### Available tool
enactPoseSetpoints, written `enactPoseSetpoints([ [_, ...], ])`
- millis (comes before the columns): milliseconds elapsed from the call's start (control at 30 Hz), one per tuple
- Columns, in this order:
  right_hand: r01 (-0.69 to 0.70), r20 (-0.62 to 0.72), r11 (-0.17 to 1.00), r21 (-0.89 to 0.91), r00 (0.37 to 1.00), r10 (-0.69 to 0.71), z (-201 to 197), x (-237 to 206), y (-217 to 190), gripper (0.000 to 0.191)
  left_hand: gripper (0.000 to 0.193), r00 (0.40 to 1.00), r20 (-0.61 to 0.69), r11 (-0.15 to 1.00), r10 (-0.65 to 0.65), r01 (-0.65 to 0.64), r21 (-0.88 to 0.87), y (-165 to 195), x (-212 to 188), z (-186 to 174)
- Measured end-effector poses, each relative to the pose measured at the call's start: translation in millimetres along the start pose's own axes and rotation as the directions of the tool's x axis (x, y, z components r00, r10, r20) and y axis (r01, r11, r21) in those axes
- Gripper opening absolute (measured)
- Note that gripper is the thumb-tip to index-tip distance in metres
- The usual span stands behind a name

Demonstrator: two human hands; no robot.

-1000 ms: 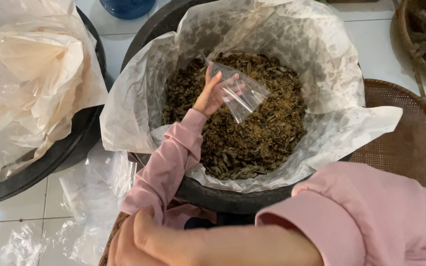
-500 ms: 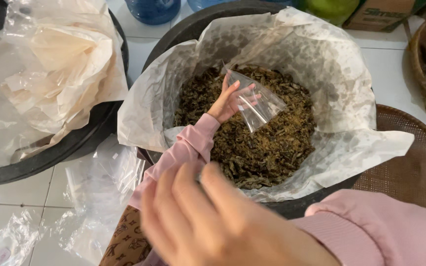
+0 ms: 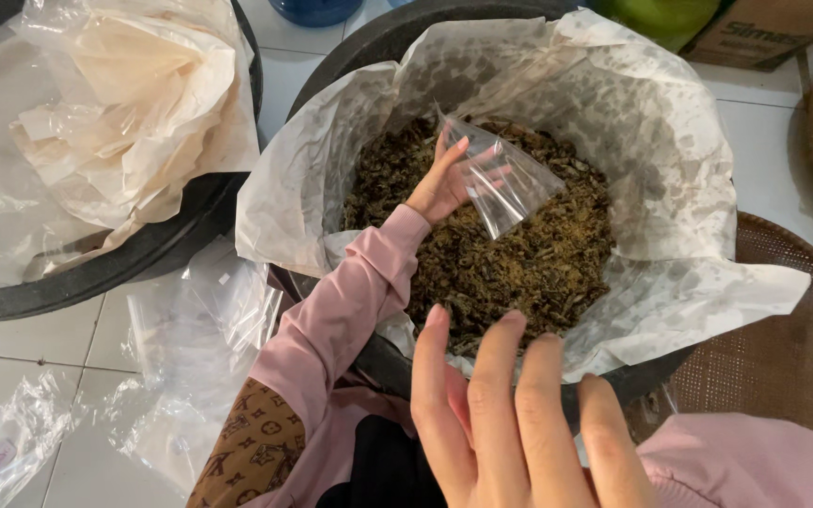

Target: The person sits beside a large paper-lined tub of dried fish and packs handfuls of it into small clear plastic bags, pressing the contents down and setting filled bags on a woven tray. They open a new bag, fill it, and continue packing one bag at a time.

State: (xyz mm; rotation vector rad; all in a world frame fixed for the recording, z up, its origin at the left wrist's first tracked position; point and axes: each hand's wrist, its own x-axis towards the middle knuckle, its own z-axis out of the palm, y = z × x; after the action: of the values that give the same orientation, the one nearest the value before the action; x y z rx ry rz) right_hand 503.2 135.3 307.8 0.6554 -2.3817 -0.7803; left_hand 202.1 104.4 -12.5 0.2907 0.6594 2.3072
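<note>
Left hand pinching clear plastic bag over dried leaves | right hand open, fingers spread, empty

Your left hand grips a small clear plastic bag by its near edge, holding it tilted over the dried dark leaves toward the far side of the black tub. The bag is empty, creased and see-through, its mouth toward your fingers. The leaves are brown-green, crumbled and loose, heaped on a white paper lining that drapes over the tub's rim.
</note>
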Motion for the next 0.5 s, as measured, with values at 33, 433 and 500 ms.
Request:
enactPoseSetpoints([
  [33,-0.012,0.022,1.000,0.004,1.000,0.012,1,2,0,0.029,0.116,1.000,0.000,1.000,0.022,-0.022,-0.019,4,2,-1],
  [433,-0.501,0.503,0.815,0.292,0.805,0.314,197,4,31,0.033,0.106,0.942,-0.089,0.940,0.324,-0.332,-0.082,68,6,-30],
  [500,-0.521,0.719,0.741,0.424,0.691,0.075,288,18,18,0.033,0.103,0.934,-0.085,0.932,0.348,-0.354,-0.076,72,3,-33],
])
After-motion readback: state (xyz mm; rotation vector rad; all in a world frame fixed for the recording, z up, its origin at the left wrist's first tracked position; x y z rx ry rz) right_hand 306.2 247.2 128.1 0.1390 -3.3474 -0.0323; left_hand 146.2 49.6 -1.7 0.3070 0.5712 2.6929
